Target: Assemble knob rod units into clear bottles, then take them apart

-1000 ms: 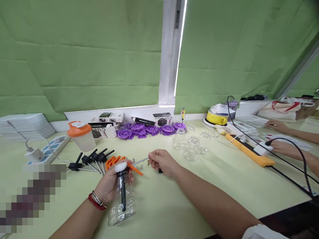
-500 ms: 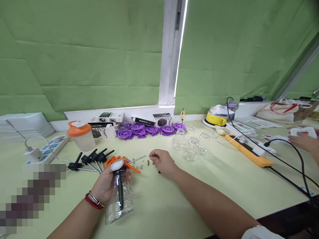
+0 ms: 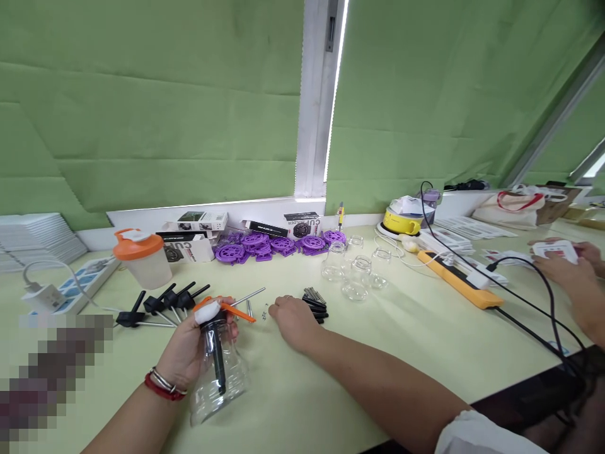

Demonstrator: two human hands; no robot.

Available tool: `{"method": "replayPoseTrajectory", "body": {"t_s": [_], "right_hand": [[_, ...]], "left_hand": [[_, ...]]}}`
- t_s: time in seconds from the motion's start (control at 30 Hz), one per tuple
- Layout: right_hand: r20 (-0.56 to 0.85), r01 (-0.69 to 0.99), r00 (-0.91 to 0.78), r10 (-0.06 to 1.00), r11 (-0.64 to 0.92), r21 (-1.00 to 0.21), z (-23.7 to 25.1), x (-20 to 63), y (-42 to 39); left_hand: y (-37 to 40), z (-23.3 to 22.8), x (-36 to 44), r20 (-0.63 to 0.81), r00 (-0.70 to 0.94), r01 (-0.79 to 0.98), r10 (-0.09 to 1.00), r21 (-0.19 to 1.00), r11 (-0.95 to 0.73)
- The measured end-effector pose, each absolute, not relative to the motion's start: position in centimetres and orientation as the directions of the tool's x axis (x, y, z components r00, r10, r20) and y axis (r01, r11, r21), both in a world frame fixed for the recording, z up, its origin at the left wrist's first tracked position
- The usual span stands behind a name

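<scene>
My left hand [image 3: 189,343] is wrapped round the neck of a clear jar [image 3: 222,384] that tilts over the table. A black shaft hangs inside the jar under a black top. An orange strip [image 3: 240,313] and a thin metal rod [image 3: 250,296] stick out at the top, beside a white covering on my thumb. My right hand [image 3: 295,323] is down on the table with its fingers curled together; whatever is under the fingertips is hidden. Small metal bits [image 3: 265,313] lie just left of it. Black handles [image 3: 316,309] and a group of small metal pieces [image 3: 313,294] lie behind it.
Black cranks with metal rods [image 3: 161,306] lie left of the jar. An orange-lidded shaker [image 3: 144,265], purple plastic parts [image 3: 283,246] and boxes line the back. Several glass jars [image 3: 357,277] stand right of centre. An orange power strip [image 3: 458,280] and another person's hands [image 3: 562,265] are farther right.
My right hand has lowered onto the small brown pieces, which are now covered. The black handles behind it have come into sight. My left hand still holds the jar; the view has shifted slightly.
</scene>
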State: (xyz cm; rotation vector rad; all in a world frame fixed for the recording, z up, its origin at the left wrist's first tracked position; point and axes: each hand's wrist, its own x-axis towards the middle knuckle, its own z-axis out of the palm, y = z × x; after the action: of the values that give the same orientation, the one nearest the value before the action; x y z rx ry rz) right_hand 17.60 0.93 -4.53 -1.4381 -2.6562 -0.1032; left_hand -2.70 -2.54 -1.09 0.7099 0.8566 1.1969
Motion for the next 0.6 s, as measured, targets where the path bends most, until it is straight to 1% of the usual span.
{"method": "replayPoseTrajectory", "body": {"t_s": [0.1,0.17,0.27,0.33,0.37,0.43,0.5,0.6], "right_hand": [[0.164,0.853,-0.511,0.844,0.521,-0.024,-4.5,17.8,1.4],[0.197,0.864,-0.478,0.856,0.498,-0.068,-4.2,18.5,1.5],[0.3,0.894,-0.355,0.885,0.415,-0.167,-3.5,20.3,1.4],[0.337,0.913,-0.253,0.907,0.339,-0.226,-3.3,21.8,1.1],[0.327,0.92,-0.219,0.919,0.306,-0.246,-3.5,22.4,0.8],[0.247,0.929,-0.183,0.952,0.25,-0.274,-4.0,23.3,0.4],[0.154,0.931,-0.178,0.972,0.217,-0.295,-4.7,23.6,0.2],[0.088,0.929,-0.181,0.98,0.199,-0.312,-5.5,23.2,0.2]], "left_hand": [[-2.5,-0.9,-2.6,-0.201,0.129,-0.49,0.971,0.838,0.238],[-2.6,-0.7,-2.7,-0.218,0.119,-0.485,0.969,0.839,0.248],[-2.6,-0.5,-2.8,-0.227,0.106,-0.469,0.968,0.847,0.25],[-2.6,-0.4,-2.8,-0.219,0.104,-0.46,0.97,0.854,0.242],[-2.6,-0.3,-2.8,-0.219,0.104,-0.457,0.97,0.856,0.243],[-2.6,-0.3,-2.8,-0.229,0.104,-0.453,0.968,0.856,0.251],[-2.6,-0.1,-2.7,-0.243,0.097,-0.452,0.965,0.853,0.26],[-2.7,0.1,-2.6,-0.257,0.084,-0.46,0.963,0.847,0.266]]}}
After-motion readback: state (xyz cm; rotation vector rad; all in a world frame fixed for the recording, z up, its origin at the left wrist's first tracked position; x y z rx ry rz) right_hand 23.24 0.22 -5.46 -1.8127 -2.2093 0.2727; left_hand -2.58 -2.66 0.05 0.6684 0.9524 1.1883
